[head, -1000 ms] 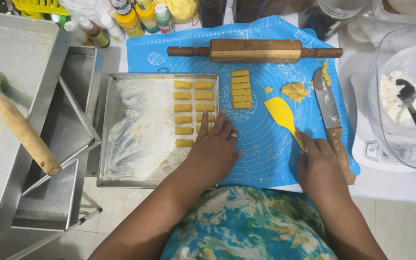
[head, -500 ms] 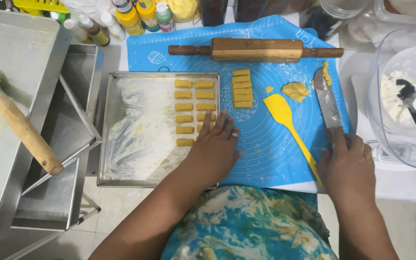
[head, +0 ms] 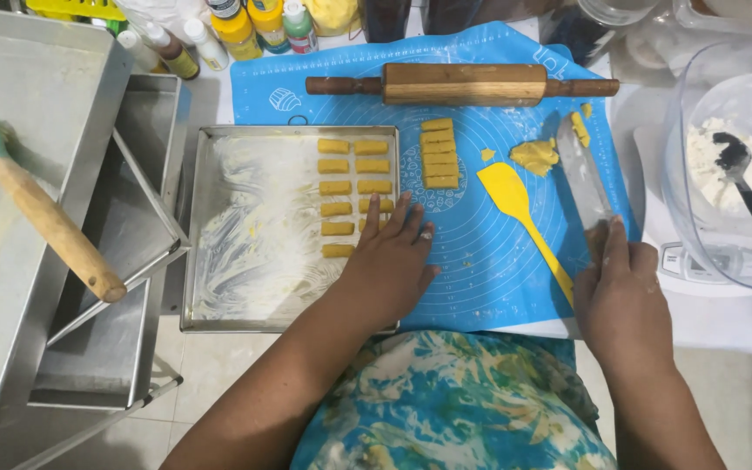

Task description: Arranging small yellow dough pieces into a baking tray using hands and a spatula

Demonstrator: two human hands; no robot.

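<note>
My left hand point(head: 391, 257) lies flat with fingers spread over the right edge of a greased metal baking tray point(head: 245, 252), beside two columns of yellow dough pieces point(head: 354, 196). My right hand point(head: 621, 292) grips the handle of a knife point(head: 583, 170) whose blade rests on the blue silicone mat point(head: 480, 244). A yellow spatula point(head: 520, 213) lies on the mat between my hands. More cut dough strips point(head: 439, 154) sit on the mat, with a dough lump point(head: 535, 157) to their right.
A wooden rolling pin point(head: 463, 84) lies across the mat's far end. Bottles point(head: 245, 22) stand behind it. At left are metal trays point(head: 45, 130) and a wooden-handled brush point(head: 41, 213). At right a clear bowl point(head: 728, 174) of flour with a black spoon sits on a scale.
My right hand moved right from the spatula's handle and closed on the knife handle. My left hand stayed on the tray edge.
</note>
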